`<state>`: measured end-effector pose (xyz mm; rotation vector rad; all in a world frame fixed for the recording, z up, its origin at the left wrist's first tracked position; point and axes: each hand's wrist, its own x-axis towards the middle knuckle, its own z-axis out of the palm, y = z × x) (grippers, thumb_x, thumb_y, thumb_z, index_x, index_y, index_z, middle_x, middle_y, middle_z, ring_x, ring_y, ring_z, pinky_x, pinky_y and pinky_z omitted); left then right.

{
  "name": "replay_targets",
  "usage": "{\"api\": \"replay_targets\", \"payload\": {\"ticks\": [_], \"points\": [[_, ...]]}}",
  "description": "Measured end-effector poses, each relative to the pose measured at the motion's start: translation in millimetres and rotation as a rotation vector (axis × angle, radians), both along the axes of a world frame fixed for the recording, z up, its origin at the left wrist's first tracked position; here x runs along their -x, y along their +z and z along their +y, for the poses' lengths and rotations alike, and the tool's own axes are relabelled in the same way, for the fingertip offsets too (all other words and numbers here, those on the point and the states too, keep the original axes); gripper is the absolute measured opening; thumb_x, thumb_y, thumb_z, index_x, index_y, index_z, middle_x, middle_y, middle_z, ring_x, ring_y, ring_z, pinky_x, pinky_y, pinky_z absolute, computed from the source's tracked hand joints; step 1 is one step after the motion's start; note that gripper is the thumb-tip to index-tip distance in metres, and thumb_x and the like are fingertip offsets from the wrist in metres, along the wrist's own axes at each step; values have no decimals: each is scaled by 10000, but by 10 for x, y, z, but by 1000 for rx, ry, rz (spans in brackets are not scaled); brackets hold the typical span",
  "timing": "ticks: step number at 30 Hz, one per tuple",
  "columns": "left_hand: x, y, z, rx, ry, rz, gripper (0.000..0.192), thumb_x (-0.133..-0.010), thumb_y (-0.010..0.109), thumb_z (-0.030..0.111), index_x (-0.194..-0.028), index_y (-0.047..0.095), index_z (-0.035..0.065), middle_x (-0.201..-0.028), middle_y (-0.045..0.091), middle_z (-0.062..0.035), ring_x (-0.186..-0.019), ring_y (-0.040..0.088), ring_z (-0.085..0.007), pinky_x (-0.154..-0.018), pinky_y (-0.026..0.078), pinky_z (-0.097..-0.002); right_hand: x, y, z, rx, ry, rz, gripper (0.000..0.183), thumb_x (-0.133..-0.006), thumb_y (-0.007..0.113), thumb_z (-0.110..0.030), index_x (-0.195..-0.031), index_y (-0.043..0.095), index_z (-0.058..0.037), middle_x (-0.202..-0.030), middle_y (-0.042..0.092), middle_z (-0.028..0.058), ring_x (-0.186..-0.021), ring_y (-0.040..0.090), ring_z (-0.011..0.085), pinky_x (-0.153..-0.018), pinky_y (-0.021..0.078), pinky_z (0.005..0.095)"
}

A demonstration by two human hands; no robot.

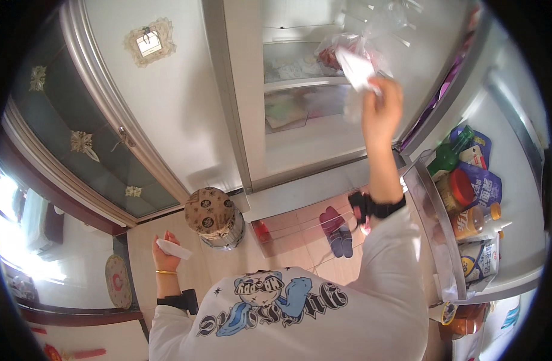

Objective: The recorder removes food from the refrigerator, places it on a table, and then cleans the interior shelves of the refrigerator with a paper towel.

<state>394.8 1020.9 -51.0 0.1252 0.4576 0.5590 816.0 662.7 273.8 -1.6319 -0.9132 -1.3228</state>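
Observation:
My right hand [384, 106] is raised inside an open refrigerator [303, 144]. It grips a white sheet [356, 67], blurred, which looks like tissue or thin cloth. Behind the sheet, a clear plastic bag with reddish contents [331, 55] rests on a shelf [312, 82]; contact between hand and bag cannot be made out. Lower down, a see-through drawer [287, 110] holds something pale and green. My left hand [164, 259] is low on the left, away from the refrigerator, closed around a folded white tissue or cloth [176, 250].
The open refrigerator door [506, 180] at right has a clear rack [452, 270] with a green bottle [449, 153], a red-lidded jar [458, 192] and packets. A bin with a brown patterned cover [209, 214] stands left of the refrigerator. Slippers [338, 234] lie on the tiled floor [231, 259].

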Motion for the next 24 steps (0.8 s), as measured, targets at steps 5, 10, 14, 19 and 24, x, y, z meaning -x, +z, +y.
{"api": "replay_targets", "payload": {"ticks": [5,10,14,19,24], "points": [[223,-120,278,-39,62,23,351,-876,565,349,-992,577,18,-883,629,-92,-724,591,-193,-661,515,-285,-765,132,614,660,157,641,281,-799,581,-103,-1047,652,7,-944,652,188,-867,628,289,-802,503,339],[653,-340,456,-40,184,69,348,-868,581,348,-993,572,24,-888,631,-92,-747,603,-188,-660,525,-277,-1046,173,999,890,-1,501,279,-787,553,-68,-1034,658,10,-958,666,208,-912,649,305,-817,494,357],[975,-393,487,-79,268,118,346,-863,591,349,-984,570,26,-890,631,-94,-764,611,-186,-666,533,-282,-1526,229,1160,948,-23,582,308,-771,566,-72,-1060,654,-12,-996,661,204,-951,638,310,-853,483,356],[1335,-460,342,-38,331,120,344,-861,593,351,-986,574,31,-881,629,-97,-764,610,-191,-669,535,-286,-1785,342,1397,1032,34,681,341,-766,578,-72,-1097,650,-40,-1120,635,162,-1051,593,280,-899,455,362],[1413,-489,294,-40,380,164,336,-859,598,347,-975,576,32,-871,626,-98,-769,610,-194,-670,535,-287,-1917,300,1433,981,249,789,351,-770,560,-40,-1109,651,-52,-1201,600,93,-1098,547,226,-931,424,335]]}}
